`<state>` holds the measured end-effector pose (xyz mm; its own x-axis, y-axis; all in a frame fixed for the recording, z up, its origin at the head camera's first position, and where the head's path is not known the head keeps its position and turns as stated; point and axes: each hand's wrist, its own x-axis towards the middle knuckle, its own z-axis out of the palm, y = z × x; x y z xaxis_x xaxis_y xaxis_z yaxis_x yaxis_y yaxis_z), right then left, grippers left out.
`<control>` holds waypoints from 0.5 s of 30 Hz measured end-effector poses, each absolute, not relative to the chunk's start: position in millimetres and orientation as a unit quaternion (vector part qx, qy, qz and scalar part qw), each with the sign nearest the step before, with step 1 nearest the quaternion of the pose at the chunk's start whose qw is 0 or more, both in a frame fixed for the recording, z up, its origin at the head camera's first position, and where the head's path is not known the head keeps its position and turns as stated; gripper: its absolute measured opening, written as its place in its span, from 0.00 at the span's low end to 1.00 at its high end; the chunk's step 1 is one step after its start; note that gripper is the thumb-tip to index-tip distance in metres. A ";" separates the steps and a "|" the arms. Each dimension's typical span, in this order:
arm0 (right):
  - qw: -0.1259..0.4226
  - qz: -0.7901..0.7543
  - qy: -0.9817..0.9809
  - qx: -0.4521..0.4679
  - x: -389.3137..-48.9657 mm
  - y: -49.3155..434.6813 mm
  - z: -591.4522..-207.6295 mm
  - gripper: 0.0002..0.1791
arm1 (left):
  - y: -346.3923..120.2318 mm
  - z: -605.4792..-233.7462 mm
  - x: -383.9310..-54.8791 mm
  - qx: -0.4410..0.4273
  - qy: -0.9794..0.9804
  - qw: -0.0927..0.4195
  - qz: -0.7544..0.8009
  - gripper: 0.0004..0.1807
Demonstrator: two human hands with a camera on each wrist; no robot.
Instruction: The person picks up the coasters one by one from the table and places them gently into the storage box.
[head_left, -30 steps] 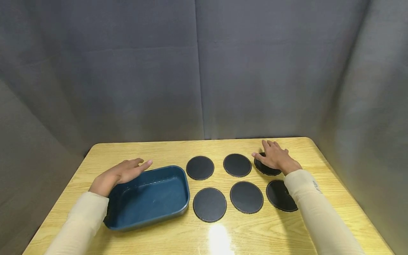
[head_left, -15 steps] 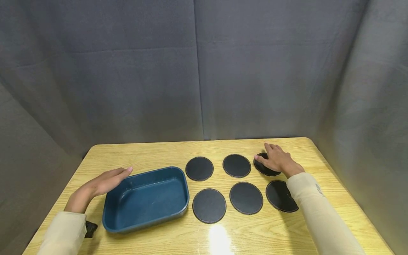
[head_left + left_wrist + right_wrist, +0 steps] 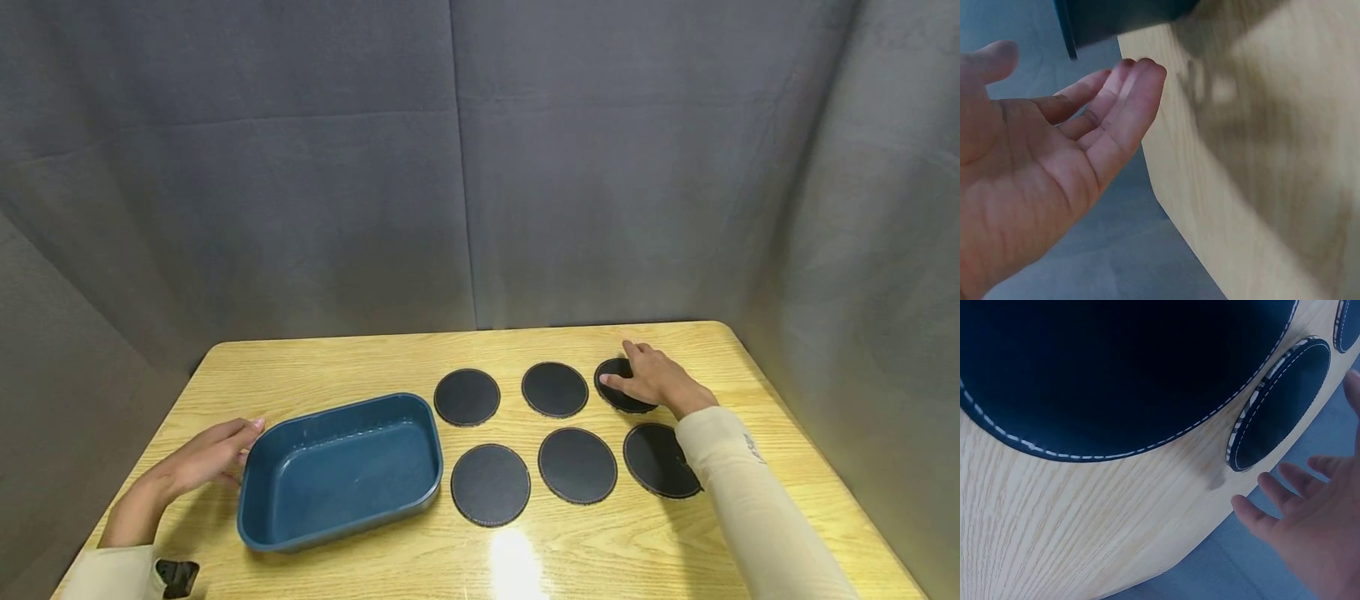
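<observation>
My left hand (image 3: 197,460) is beside the left end of a dark blue rectangular bin (image 3: 431,496) and holds nothing. In the left wrist view its bent fingers (image 3: 1129,112) stand apart from one another, close below the bin's edge (image 3: 1072,47). Over at the back right, my right hand (image 3: 651,377) hovers above a round black coaster (image 3: 618,398) with a stitched border, covering part of it. Seen from the right wrist, that hand (image 3: 1316,519) is empty, its fingers spread beside the coaster (image 3: 1282,409).
Several more black coasters lie in two rows right of the bin, among them a front-left coaster (image 3: 491,485) and a front-right coaster (image 3: 656,458) partly under my right forearm. Grey curtains (image 3: 337,208) surround the wooden table (image 3: 360,358).
My left hand has moved left and toward me, from over the bin's back edge to beside its left end. The right hand has shifted only slightly. The bin and coasters stay put.
</observation>
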<state>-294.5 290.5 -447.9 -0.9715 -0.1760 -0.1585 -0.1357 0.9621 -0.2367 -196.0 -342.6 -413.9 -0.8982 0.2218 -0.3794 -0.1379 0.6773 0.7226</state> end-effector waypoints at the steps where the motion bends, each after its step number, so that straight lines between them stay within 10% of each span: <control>1: 0.092 -0.113 0.986 -0.078 -294.5 290.8 -448.0 0.51 | -345.8 -415.1 -194.7 0.021 0.885 0.225 0.407 0.39; 15: 0.147 -0.108 0.982 -0.042 -296.6 291.3 -447.5 0.55 | -369.8 -435.3 -179.6 0.008 0.843 0.250 0.476 0.17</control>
<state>-296.6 291.3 -447.5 -0.9529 -0.1154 -0.2805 -0.0516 0.9730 -0.2251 -179.6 -369.8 -435.3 -0.8748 0.2525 -0.4134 -0.2239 0.5460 0.8073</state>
